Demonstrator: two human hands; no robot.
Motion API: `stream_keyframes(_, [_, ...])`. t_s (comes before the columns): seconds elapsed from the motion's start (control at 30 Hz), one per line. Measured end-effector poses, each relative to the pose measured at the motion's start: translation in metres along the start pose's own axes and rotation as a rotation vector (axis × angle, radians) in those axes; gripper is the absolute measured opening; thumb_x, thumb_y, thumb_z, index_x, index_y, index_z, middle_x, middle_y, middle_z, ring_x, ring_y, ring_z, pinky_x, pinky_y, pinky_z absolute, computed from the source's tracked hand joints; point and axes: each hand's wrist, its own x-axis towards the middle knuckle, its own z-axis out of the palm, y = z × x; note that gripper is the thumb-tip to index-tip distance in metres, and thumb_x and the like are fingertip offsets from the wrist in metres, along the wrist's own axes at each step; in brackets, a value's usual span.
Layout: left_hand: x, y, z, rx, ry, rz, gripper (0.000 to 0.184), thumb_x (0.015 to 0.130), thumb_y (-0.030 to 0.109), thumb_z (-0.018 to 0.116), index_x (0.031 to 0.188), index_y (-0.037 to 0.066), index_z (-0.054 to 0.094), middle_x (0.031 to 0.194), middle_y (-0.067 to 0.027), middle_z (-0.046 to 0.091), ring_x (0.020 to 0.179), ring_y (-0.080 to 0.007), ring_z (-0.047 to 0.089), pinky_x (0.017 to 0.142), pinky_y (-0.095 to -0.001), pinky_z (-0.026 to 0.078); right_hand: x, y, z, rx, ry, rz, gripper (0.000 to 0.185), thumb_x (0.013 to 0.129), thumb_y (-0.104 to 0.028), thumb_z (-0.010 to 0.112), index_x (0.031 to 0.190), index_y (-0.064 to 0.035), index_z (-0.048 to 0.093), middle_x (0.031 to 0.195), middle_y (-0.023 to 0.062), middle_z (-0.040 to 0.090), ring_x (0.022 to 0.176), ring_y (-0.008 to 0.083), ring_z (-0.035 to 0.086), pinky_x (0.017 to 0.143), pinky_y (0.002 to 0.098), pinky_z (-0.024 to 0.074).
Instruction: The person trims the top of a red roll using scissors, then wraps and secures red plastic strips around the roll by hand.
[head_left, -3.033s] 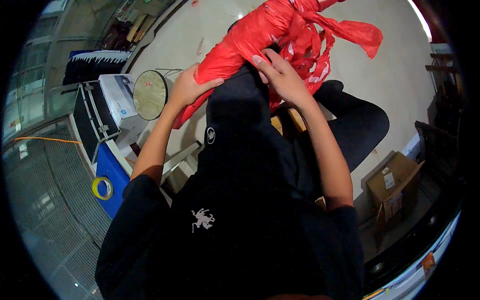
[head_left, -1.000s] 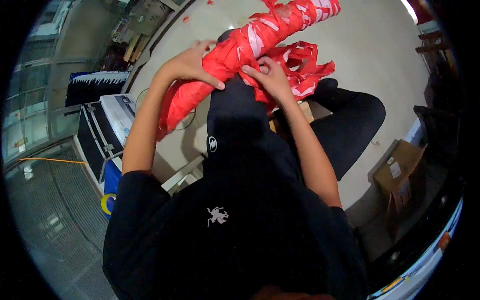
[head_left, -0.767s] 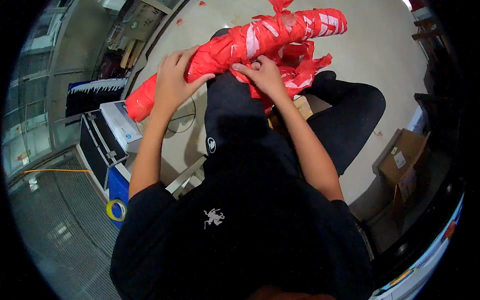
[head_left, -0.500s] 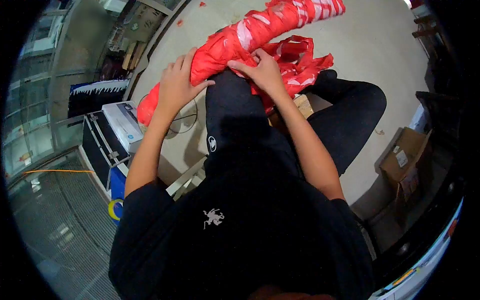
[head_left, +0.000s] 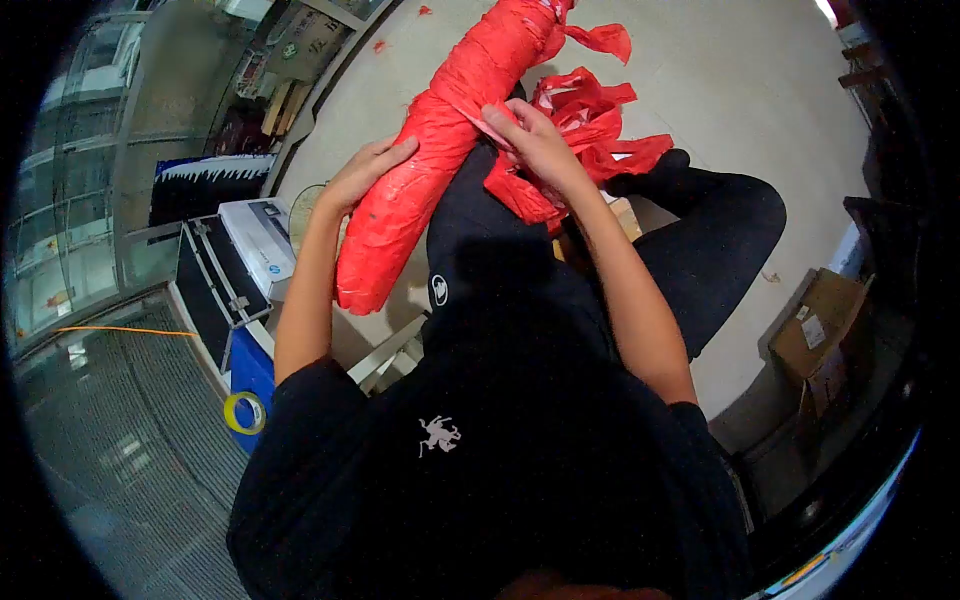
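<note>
A long, thick roll wrapped in red plastic (head_left: 430, 150) lies slanted across my raised thigh, its near end hanging toward me. What is inside the wrapping is hidden. My left hand (head_left: 368, 178) grips the roll's left side, thumb on top and the other fingers partly out of sight. With thumb and fingers closed, my right hand (head_left: 530, 138) pinches a red plastic strip (head_left: 490, 125) against the right side of the roll. From there, loose crumpled red strips with pale patches (head_left: 595, 105) trail over my knee and toward the floor.
At left, a black case with metal edges (head_left: 212, 285) stands beside a white box (head_left: 258, 245). A yellow tape roll (head_left: 244, 412) rests by something blue. An open cardboard box (head_left: 820, 325) sits on the floor at right. Wood (head_left: 625, 217) shows beneath my legs.
The roll has swung steeper, its near end moving right and toward me, its far end left. The left hand shifted with it. My right hand stays near the strip at the roll's side.
</note>
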Motion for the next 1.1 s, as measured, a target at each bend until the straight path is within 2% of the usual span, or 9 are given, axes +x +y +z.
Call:
stream_keyframes(0.17, [-0.024,0.013,0.041,0.684,0.475,0.08,0.079,0.087,0.053,0.066,0.141,0.0,0.042,0.124,-0.0178,0.058,0.108,-0.0204,0.059,0.09,-0.0368,0.047,0.011,0.013,0.0,-0.405,0.137,-0.395,0.045,0.088,-0.045,0.07,0.092,-0.0002,0.061,0.08,0.0092,0.062,0.071,0.0163,0.056,0.067,0.0331,0.0467])
stream_keyframes(0.27, [-0.025,-0.013,0.074,1.362,0.929,0.573,0.099,0.07,0.065,0.073,0.141,0.003,0.041,0.115,-0.0216,0.056,0.106,-0.0336,0.057,0.089,-0.0426,0.046,0.011,0.013,0.007,-0.458,0.19,-0.32,0.051,0.083,-0.048,0.073,0.09,0.0018,0.063,0.076,0.0139,0.064,0.069,0.0182,0.058,0.066,0.0346,0.0476])
stream_keyframes(0.4, [-0.012,-0.013,0.068,1.239,0.817,0.319,0.102,0.066,0.069,0.075,0.136,0.003,0.043,0.115,-0.0213,0.058,0.101,-0.0344,0.06,0.084,-0.0394,0.049,0.005,0.004,0.002,-0.483,0.157,-0.241,0.044,0.085,-0.041,0.074,0.091,0.0012,0.066,0.077,0.0035,0.065,0.074,0.0119,0.058,0.071,0.0289,0.0469])
stream_keyframes(0.57, [0.007,-0.012,0.027,0.968,0.526,0.246,0.092,0.07,0.066,0.075,0.128,-0.001,0.048,0.098,-0.0179,0.068,0.085,-0.0323,0.068,0.072,-0.0387,0.054,0.0,-0.012,-0.003,-0.609,0.09,-0.155,0.046,0.082,-0.045,0.076,0.087,-0.0012,0.066,0.064,0.0015,0.059,0.052,0.0087,0.052,0.051,0.0258,0.042])
stream_keyframes(0.67, [0.015,-0.047,-0.02,-0.459,-0.2,-0.246,0.068,0.089,0.053,0.063,0.131,0.003,0.048,0.107,-0.0166,0.067,0.087,-0.0249,0.068,0.077,-0.0349,0.055,-0.011,-0.026,-0.013,-0.556,0.047,-0.025,0.043,0.084,-0.044,0.075,0.085,-0.0031,0.065,0.061,-0.0005,0.055,0.047,0.007,0.05,0.045,0.0242,0.038])
stream_keyframes(0.9, [0.009,-0.022,0.012,-0.108,-0.057,0.091,0.072,0.087,0.054,0.066,0.131,0.0,0.049,0.116,-0.0172,0.062,0.094,-0.0223,0.063,0.082,-0.0328,0.052,-0.011,0.005,-0.021,-0.447,-0.009,-0.02,0.038,0.087,-0.043,0.072,0.093,-0.0056,0.071,0.062,-0.0026,0.054,0.057,0.0062,0.049,0.053,0.0244,0.039])
stream_keyframes(0.97, [-0.007,-0.002,0.022,0.611,0.276,0.274,0.075,0.086,0.047,0.07,0.136,-0.002,0.044,0.121,-0.0177,0.059,0.1,-0.0237,0.062,0.085,-0.0342,0.05,-0.011,0.003,-0.024,-0.403,-0.039,0.021,0.036,0.087,-0.041,0.073,0.094,-0.0068,0.071,0.062,-0.0042,0.053,0.055,0.0058,0.047,0.05,0.0242,0.0367])
stream_keyframes(1.03, [-0.017,-0.007,0.055,0.601,0.372,0.25,0.077,0.084,0.041,0.073,0.139,-0.002,0.041,0.122,-0.0209,0.058,0.103,-0.0297,0.062,0.088,-0.0389,0.049,-0.007,0.009,-0.028,-0.382,-0.05,0.068,0.034,0.086,-0.04,0.075,0.094,-0.0076,0.07,0.063,-0.0057,0.051,0.053,0.0049,0.045,0.048,0.0234,0.0338])
stream_keyframes(1.1, [-0.008,-0.036,0.078,0.857,0.8,0.556,0.078,0.083,0.042,0.073,0.139,-0.001,0.041,0.12,-0.025,0.058,0.106,-0.0383,0.06,0.091,-0.0441,0.048,-0.008,0.004,-0.024,-0.404,-0.045,0.114,0.034,0.085,-0.041,0.076,0.092,-0.0077,0.069,0.063,-0.0064,0.05,0.051,0.0042,0.043,0.046,0.0228,0.0318])
